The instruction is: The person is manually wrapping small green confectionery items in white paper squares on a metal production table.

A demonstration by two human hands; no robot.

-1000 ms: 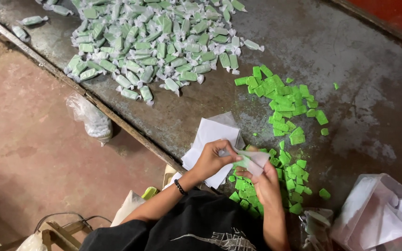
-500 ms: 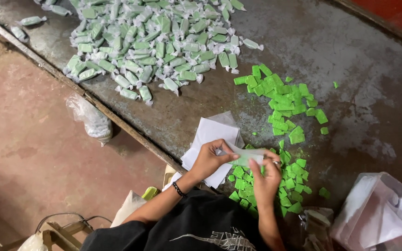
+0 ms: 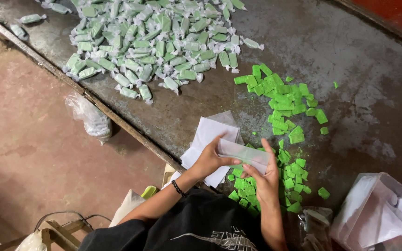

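Note:
Both hands hold one green candy rolled in a translucent wrapper [image 3: 245,155] just above the metal table [image 3: 359,60]. My left hand [image 3: 210,160] pinches its left end; a black band circles that wrist. My right hand [image 3: 266,174] grips the right end from below. Under my left hand lies a stack of white wrapper sheets [image 3: 208,135]. Bare green candy pieces [image 3: 282,104] are scattered to the right and under my hands. A big pile of wrapped candies [image 3: 157,42] lies at the far left of the table.
A clear plastic bag holding white wrappers [image 3: 380,214] sits at the lower right. The table's front edge [image 3: 94,100] runs diagonally, with a plastic bag [image 3: 91,118] hanging below it over a reddish floor. A wooden stool and cable [image 3: 54,227] are at the lower left.
The wrapper has gone from partly folded around the candy to rolled into a tube stretched between both hands. My hands have spread slightly apart along it.

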